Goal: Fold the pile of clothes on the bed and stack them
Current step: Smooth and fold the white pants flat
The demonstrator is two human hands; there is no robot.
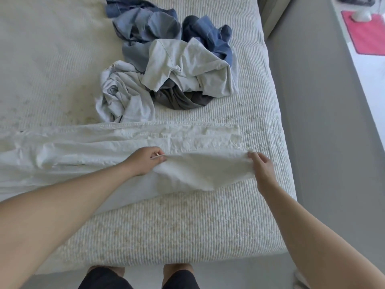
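Note:
White trousers (116,140) lie stretched across the bed from the left edge to the right. Their near leg end is lifted slightly off the cover. My left hand (145,160) pinches the top edge of that lifted cloth near the middle. My right hand (261,165) pinches its right corner. Behind the trousers sits a crumpled pile of clothes (166,59): blue and grey-blue garments at the back, a pale grey shirt (187,67) on top, a light crumpled piece (123,94) at the left, a dark grey one (183,99) underneath.
The bed (177,230) has a ribbed cream cover and ends close to my legs. A grey floor strip (325,122) runs along its right side. A red mat (366,34) lies on a white surface at the top right.

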